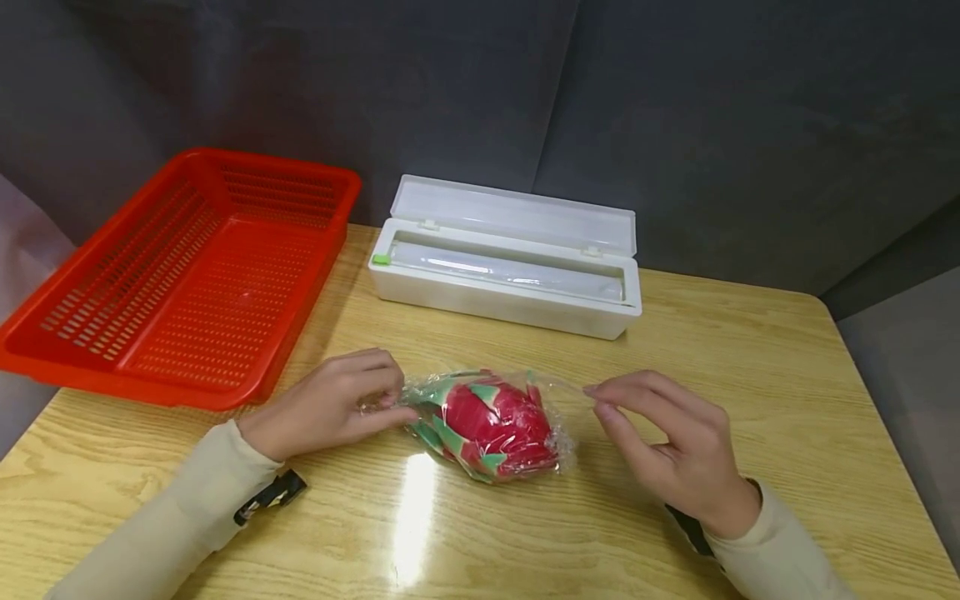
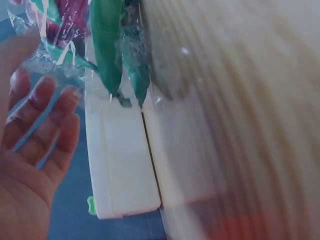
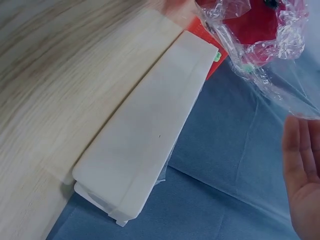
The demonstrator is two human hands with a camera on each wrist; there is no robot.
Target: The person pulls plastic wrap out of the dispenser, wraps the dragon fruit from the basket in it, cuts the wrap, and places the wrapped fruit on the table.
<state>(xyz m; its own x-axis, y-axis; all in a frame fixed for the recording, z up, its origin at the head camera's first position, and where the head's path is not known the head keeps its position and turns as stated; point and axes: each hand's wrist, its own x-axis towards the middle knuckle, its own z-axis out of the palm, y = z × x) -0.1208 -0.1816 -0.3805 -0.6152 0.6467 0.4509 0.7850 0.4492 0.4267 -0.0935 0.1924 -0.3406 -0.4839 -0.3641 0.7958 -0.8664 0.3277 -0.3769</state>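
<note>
A red dragon fruit (image 1: 495, 425) with green scales lies on the table, wrapped in clear cling film (image 1: 566, 450). On its left end, my left hand (image 1: 337, 404) touches the film, the thumb stretched along the wrap and the fingers loosely bent. The left wrist view shows a gap between that thumb and the fingers (image 2: 62, 107). To the right, my right hand (image 1: 667, 437) pinches a loose edge of the film between thumb and forefinger, drawn out from the fruit. In the right wrist view the film (image 3: 280, 95) stretches to the fingertips.
A white cling film box (image 1: 502, 312) stands behind the fruit, its lid (image 1: 517, 217) raised and a roll (image 1: 502, 271) inside. A green slider (image 1: 381, 260) sits at its left end. On the left is a red plastic basket (image 1: 300, 333). A dark curtain (image 1: 712, 150) hangs behind.
</note>
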